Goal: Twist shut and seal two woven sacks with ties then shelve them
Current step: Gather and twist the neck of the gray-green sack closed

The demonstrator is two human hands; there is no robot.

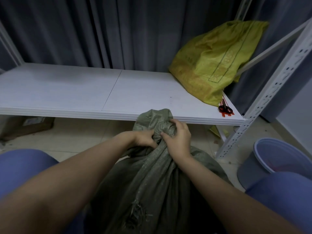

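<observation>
A grey-green woven sack [152, 179] stands on the floor between my knees, its mouth gathered into a bunched neck just below the shelf edge. My left hand [143, 138] grips the neck from the left. My right hand [177, 139] wraps the neck from the right, fingers curled over the bunched top. A yellow woven sack [214, 59] leans at the right end of the white shelf [84, 92]. Red ties [225, 114] lie beside black-handled scissors [225, 108] at the shelf's front right corner.
A grey perforated shelf upright [270, 98] rises at the right. A blue-grey bucket [273, 159] stands on the floor at the lower right. A cardboard box [28, 125] sits under the shelf at left. Dark curtains hang behind.
</observation>
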